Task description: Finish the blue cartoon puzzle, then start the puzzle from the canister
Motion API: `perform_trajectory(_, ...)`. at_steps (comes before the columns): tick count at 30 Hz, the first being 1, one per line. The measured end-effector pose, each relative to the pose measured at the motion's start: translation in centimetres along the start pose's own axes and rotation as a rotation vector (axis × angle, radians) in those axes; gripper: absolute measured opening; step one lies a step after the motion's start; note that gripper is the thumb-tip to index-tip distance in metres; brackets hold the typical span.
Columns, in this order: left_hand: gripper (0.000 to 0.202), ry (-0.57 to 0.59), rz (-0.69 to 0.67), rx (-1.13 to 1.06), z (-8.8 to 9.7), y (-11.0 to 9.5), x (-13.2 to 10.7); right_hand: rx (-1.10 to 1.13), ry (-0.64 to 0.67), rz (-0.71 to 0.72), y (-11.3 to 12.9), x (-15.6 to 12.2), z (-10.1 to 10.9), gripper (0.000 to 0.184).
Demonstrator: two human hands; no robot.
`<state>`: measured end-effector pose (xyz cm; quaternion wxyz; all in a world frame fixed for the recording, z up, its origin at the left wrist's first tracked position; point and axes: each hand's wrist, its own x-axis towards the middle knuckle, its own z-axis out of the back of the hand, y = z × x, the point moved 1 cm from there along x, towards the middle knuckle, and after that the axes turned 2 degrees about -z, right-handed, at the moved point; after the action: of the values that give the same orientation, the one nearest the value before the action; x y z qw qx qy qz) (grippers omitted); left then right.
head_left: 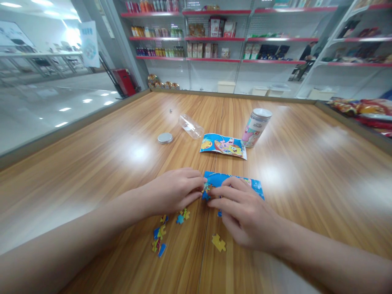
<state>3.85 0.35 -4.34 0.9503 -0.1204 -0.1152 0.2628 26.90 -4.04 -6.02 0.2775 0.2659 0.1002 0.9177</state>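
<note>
From where I sit, I have both hands over a blue jigsaw (255, 186) near the middle of the wooden surface (301, 192), just beyond a seam in the boards. My left hand (180, 188) comes in from the left with its fingers bent and close together, their tips at the jigsaw's left end; I cannot tell whether they pinch a piece. My right hand (246, 208) lies across the near side of the jigsaw, fingers curved and slightly parted, the fingertips by the small pieces at that same left end. Whether it grips one I cannot tell either, and it hides much of the jigsaw from me.

Nearer, below my left hand, I see a loose scatter of blue and yellow pieces (159, 233), some overlapping. A single yellow piece (219, 242) lies apart, just left of my right wrist and nearer.

Farther off, beyond the jigsaw, a cartoon picture sheet (223, 145) lies face up, slightly curled. A printed can (256, 127) stands at its right end. To the left of the sheet, a clear plastic container (191, 126) lies on its side, with a round silver lid (165, 138) flat near it. Stocked shelves (214, 37) line the far wall.
</note>
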Motion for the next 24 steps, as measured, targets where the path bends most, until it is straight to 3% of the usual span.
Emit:
perform_trajectory(3, 0.016, -0.015, -0.019, -0.012, -0.1, 0.1, 0.0, -0.028, 0.026, -0.01, -0.1, 0.0, -0.1, 0.032)
perform_trajectory(10, 0.018, -0.015, -0.034, -0.015, -0.1, 0.4, -0.1, 0.028, 0.09, 0.136, 1.0, 0.1, 0.0, 0.034)
perform_trajectory(18, 0.015, -0.019, -0.037, -0.021, 0.0, 0.3, -0.1, 0.124, -0.091, 0.177, 0.3, -0.2, 0.7, 0.028)
perform_trajectory(24, 0.016, -0.021, -0.064, -0.004, 0.1, 0.4, -0.2, 0.122, 0.167, 0.142, 0.9, 0.0, 0.9, 0.015)
